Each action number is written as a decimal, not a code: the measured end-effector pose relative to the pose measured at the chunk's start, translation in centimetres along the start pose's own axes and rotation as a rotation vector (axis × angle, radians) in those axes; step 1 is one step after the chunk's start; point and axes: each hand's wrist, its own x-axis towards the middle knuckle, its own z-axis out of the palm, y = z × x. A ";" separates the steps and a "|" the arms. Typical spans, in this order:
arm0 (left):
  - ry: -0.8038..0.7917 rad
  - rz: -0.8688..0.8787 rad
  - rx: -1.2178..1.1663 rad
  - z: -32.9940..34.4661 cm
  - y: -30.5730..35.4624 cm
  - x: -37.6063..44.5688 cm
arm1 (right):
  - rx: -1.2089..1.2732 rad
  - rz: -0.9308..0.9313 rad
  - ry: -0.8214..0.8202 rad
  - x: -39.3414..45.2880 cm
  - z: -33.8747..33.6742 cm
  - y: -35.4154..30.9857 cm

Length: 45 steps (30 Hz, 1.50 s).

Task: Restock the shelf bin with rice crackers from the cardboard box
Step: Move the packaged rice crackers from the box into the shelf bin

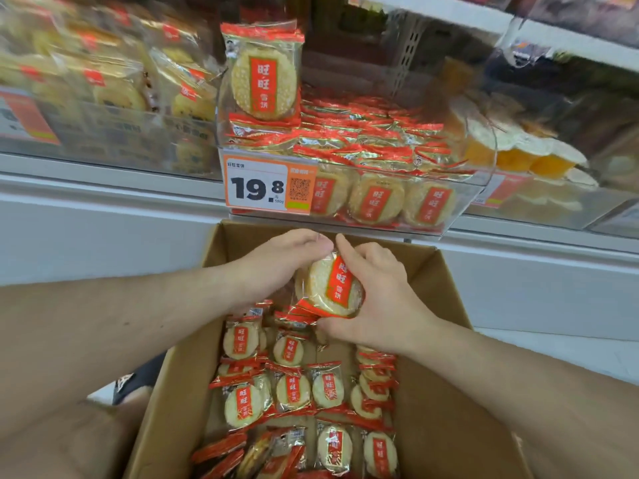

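Both hands held a stack of rice crackers [328,288] over the cardboard box [432,392], left hand [276,264] and right hand [377,299] clamping opposite sides, probably to square it for the shelf bin [477,188] above.

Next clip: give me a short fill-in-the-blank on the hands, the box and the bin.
1. Both hands, left hand and right hand, hold one ___ packet over the box.
2. The price tag on the bin reads ___.
3. One packet stands ___ at the bin's left rear corner.

Missing words: cracker; 19.8; upright
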 end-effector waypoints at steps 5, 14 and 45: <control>0.071 0.226 0.172 0.1 2.9 -2.3 | -0.081 -0.094 0.073 0.2 -2.5 -1.4; 0.165 0.309 -0.164 -1.2 6.6 -3.8 | 0.828 0.239 0.179 1.5 -7.2 -4.4; 0.724 0.468 0.109 -7.1 7.8 -1.5 | 0.309 0.203 0.410 17.2 -9.6 -8.8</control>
